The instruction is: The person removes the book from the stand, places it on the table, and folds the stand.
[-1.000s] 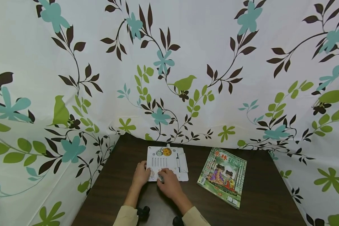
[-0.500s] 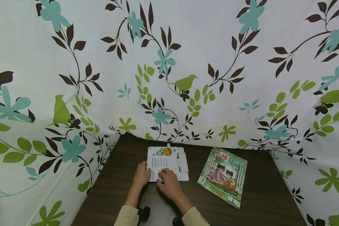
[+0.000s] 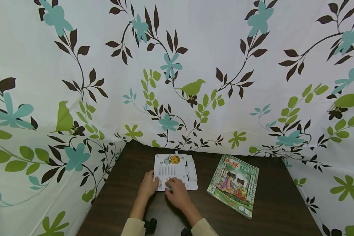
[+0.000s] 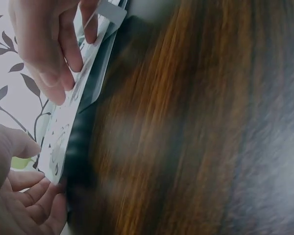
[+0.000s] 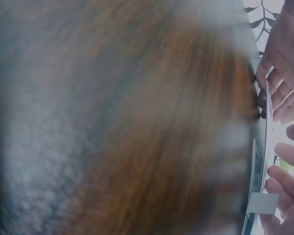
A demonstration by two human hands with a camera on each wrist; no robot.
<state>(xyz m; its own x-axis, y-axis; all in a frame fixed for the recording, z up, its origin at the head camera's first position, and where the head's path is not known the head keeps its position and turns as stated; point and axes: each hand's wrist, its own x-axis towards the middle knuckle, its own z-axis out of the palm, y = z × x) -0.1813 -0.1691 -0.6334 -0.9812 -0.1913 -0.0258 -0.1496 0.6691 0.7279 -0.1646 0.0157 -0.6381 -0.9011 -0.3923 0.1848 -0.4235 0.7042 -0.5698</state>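
A flat white printed board [image 3: 180, 170] lies at the middle of the table, with an orange round planet picture near its top. A row of slots runs across its face, and a pale strip lies along its right side. My left hand [image 3: 148, 186] grips the lower left corner, thumb over the face and fingers beneath the edge, as the left wrist view shows. Over the lower middle, my right hand [image 3: 177, 191] rests its fingertips on the face of the board [image 4: 63, 129]. A small greyish patch shows by the right thumb, mostly hidden by the hand.
A green magazine [image 3: 234, 186] with two cartoon figures lies to the right of the board. Dark wood-grain table [image 3: 118, 196] surrounds both. A white curtain [image 3: 177, 91] with leaves and birds hangs behind and at the sides.
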